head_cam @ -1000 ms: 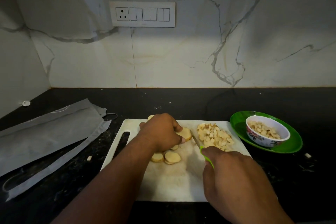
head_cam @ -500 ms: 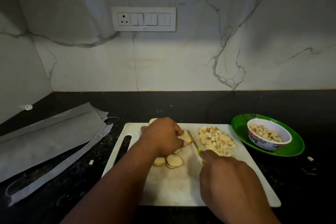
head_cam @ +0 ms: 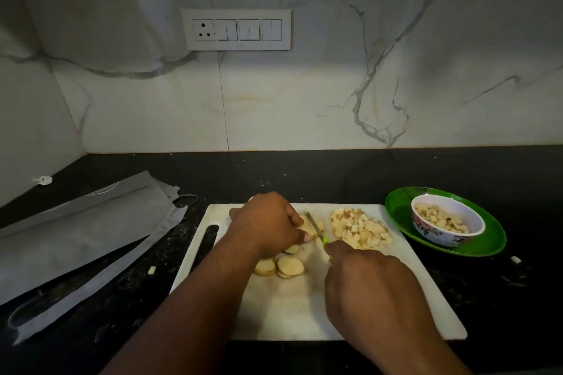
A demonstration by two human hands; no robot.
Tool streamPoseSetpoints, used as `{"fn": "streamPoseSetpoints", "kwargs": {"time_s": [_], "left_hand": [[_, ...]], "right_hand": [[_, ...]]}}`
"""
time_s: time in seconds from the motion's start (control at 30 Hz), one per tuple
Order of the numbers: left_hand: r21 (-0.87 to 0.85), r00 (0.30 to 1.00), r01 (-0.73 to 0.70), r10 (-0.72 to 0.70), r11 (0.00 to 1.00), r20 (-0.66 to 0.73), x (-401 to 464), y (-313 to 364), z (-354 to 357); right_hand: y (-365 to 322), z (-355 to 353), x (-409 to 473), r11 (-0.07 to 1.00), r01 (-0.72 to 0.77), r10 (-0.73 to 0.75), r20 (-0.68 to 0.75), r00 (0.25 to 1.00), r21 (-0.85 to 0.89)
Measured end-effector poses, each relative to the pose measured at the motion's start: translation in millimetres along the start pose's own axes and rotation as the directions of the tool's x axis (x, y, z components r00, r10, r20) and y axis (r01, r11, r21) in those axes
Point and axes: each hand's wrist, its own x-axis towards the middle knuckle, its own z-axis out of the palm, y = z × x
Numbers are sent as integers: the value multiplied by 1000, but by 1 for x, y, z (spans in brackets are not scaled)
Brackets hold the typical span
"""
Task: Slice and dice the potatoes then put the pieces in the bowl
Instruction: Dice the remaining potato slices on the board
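Observation:
On the white cutting board (head_cam: 292, 313) my left hand (head_cam: 266, 222) curls over a stack of potato slices (head_cam: 316, 224) and holds it down. My right hand (head_cam: 371, 289) grips a green-handled knife (head_cam: 316, 230), whose blade lies across that stack just right of my left fingers. Several round slices (head_cam: 286, 266) lie loose below my left hand. A heap of diced potato (head_cam: 361, 228) sits on the board's far right part. The patterned bowl (head_cam: 446, 224), partly filled with dice, stands on a green plate (head_cam: 402, 207) to the right of the board.
Grey plastic bags (head_cam: 76, 240) lie on the black counter to the left. Stray potato bits (head_cam: 151, 269) rest on the counter on the left, and another bit (head_cam: 515, 259) right of the plate. A marble wall with a switch panel (head_cam: 236, 29) stands behind.
The knife has shifted left, from beside the diced heap onto the stack under my left hand. My left hand keeps its hold. The view has tilted slightly down.

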Motion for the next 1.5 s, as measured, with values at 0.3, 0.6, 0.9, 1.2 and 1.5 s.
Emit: {"fn": "streamPoseSetpoints", "kwargs": {"time_s": [0.3,0.6,0.9,1.2,1.5], "left_hand": [[26,999,35,-35,999,-28,5,-3,1],[39,999,37,-36,999,-31,7,-4,5],[13,1000,-25,24,1000,12,2,-8,-1],[10,1000,-8,8,1000,-1,3,-9,-2],[132,995,65,-54,989,-89,1,-4,-5]], "right_hand": [[5,-22,-33,1000,-18,19,-84,996,16],[6,9,-6,998,28,-29,9,1000,59],[18,-7,-29,996,25,-8,-189,982,90],[10,21,-10,996,48,-45,-38,998,74],[9,-3,-16,995,54,-40,-174,984,78]]}}
